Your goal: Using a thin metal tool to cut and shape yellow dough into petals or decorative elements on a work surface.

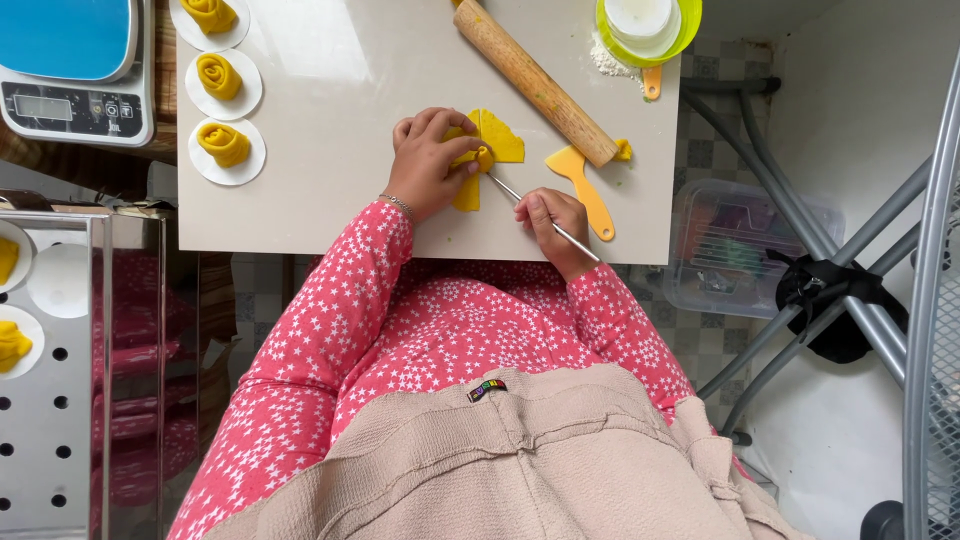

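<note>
The person wore a long-sleeved pink top scattered all over with small white stars, its sleeves running down both arms and ending at the wrists, just behind the fingers. A thin silver bracelet (pixel 398 203) circled the left wrist, right where that cuff stopped. Below the top sat a beige ribbed garment with a seam down its middle and a small multicoloured tag (pixel 486 389) at its upper edge
</note>
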